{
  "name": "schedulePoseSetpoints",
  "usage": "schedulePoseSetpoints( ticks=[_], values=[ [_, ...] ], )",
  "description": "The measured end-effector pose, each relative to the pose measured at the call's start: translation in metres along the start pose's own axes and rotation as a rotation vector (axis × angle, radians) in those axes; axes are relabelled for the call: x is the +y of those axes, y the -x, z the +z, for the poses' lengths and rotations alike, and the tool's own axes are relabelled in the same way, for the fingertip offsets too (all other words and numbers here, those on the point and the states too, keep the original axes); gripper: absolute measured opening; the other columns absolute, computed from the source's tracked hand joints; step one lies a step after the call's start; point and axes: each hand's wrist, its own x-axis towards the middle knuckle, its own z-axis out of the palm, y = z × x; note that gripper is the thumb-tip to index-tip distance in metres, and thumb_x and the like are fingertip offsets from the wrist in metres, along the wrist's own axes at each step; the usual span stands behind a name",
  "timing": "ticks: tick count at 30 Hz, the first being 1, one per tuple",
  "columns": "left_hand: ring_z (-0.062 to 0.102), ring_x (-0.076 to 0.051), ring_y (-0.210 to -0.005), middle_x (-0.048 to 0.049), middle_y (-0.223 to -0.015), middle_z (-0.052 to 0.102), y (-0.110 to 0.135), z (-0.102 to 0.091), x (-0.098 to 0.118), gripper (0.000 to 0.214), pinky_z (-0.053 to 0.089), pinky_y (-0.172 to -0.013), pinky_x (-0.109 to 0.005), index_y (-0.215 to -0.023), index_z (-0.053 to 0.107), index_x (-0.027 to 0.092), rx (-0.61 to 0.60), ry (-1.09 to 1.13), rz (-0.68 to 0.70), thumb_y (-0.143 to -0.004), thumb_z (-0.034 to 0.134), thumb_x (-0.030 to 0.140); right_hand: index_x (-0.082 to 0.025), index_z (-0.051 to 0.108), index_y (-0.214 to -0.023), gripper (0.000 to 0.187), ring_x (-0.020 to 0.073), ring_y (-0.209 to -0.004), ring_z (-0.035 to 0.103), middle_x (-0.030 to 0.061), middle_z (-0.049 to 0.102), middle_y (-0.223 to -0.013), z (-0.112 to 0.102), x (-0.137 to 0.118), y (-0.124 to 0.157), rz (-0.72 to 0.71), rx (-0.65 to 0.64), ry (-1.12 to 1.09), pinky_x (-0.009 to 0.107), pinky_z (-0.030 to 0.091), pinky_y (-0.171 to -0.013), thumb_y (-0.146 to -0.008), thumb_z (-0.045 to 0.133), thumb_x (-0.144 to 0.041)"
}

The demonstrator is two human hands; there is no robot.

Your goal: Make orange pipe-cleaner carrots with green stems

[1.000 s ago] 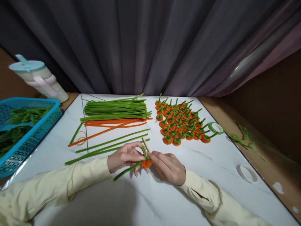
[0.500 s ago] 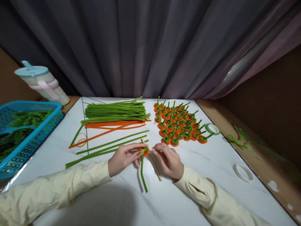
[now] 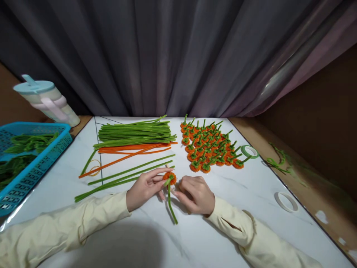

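My left hand (image 3: 146,188) pinches a small round orange pipe-cleaner piece (image 3: 172,178) with a green centre. From that centre a green pipe-cleaner stem (image 3: 172,209) hangs down towards me, slightly bent. My right hand (image 3: 197,195) is closed just to the right, its thumb and fingertips close beside the stem. Whether those fingertips grip anything is hidden. A thin wooden stick (image 3: 167,166) lies behind and under the hands, mostly covered. Past my right hand, many similar orange pieces (image 3: 205,167) with upright green stems stand grouped together.
Green pipe cleaners (image 3: 134,132) lie bundled above orange ones (image 3: 119,150), with loose green strands (image 3: 122,183) nearer. Rolls of green tape (image 3: 249,151) and white tape (image 3: 286,202) lie right. A blue basket (image 3: 55,152) and a lidded tumbler (image 3: 52,104) stand left, a dark curtain (image 3: 156,56) behind.
My right hand has come left and slightly down to the hanging stem, its fingers closing more and covering most of the stick. The orange piece has turned a little in my left hand.
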Motion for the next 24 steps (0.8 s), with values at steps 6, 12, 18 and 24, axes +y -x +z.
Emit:
schedulePoseSetpoints(
  ticks=[6,12,18,24],
  values=[
    [0.062,-0.014,-0.066,-0.0069,-0.082,0.066,0.0,0.002,0.004,0.042,0.054,-0.063,-0.026,-0.106,0.056,0.011,-0.023,0.034,-0.064,-0.075,0.063,0.039,-0.017,0.046,-0.066,0.019,0.01,-0.05,0.042,-0.0016,0.047,-0.055,0.004,-0.006,-0.001,0.015,-0.056,0.124,0.024,0.025,-0.048,-0.083,0.041,-0.025],
    [0.066,-0.02,-0.069,-0.0057,-0.071,0.064,-0.005,0.002,0.005,0.036,0.054,-0.057,-0.028,-0.089,0.051,0.014,0.039,0.073,-0.119,-0.074,0.062,0.045,-0.016,0.051,-0.068,0.011,0.0126,-0.054,0.04,0.0003,0.049,-0.057,0.0,-0.004,-0.003,-0.055,-0.08,0.261,0.027,0.024,-0.049,-0.075,0.044,-0.018],
    [0.065,-0.017,-0.057,-0.0018,-0.062,0.065,-0.008,-0.001,0.002,0.035,0.053,-0.052,-0.025,-0.088,0.044,0.016,0.046,0.056,-0.182,-0.074,0.065,0.04,-0.014,0.054,-0.072,0.018,0.0138,-0.057,0.042,0.0023,0.052,-0.059,-0.006,-0.01,-0.008,-0.143,-0.11,0.292,0.028,0.027,-0.051,-0.084,0.043,-0.022],
    [0.065,-0.014,-0.064,-0.0035,-0.073,0.069,-0.005,0.003,-0.001,0.037,0.054,-0.063,-0.023,-0.107,0.059,0.012,0.05,-0.025,-0.154,-0.075,0.065,0.03,-0.015,0.052,-0.07,0.025,0.0147,-0.059,0.046,0.0037,0.054,-0.061,-0.001,-0.02,-0.012,-0.153,-0.06,0.385,0.028,0.029,-0.053,-0.09,0.038,-0.022]
  ],
)
